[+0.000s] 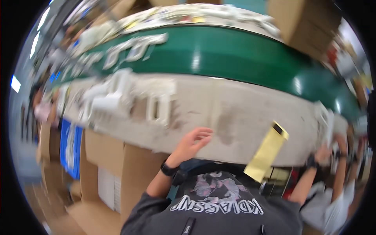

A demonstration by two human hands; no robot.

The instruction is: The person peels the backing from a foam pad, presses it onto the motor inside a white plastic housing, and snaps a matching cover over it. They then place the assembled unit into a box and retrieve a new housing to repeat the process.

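My left hand [194,143] is over the pale worktop near its front edge, fingers loosely bent and apart, with nothing in them. To its left lie white plastic frame-like parts [160,103]. Off at the right, my right hand [323,153] reaches out to the lower end of a long white plastic part [326,121]. Blur hides its fingers, so whether they grip that part is unclear. Between my hands, a yellow strip of paper or card [268,150] with a dark patch at one end hangs over the worktop's front edge.
Beyond the worktop [196,105] runs a green conveyor belt [227,51] carrying white parts [137,47] at left. Open cardboard boxes [141,172] and a blue crate [70,149] stand at front left. A large carton [309,27] is at back right. A co-worker's arm [340,168] is close beside my right hand.
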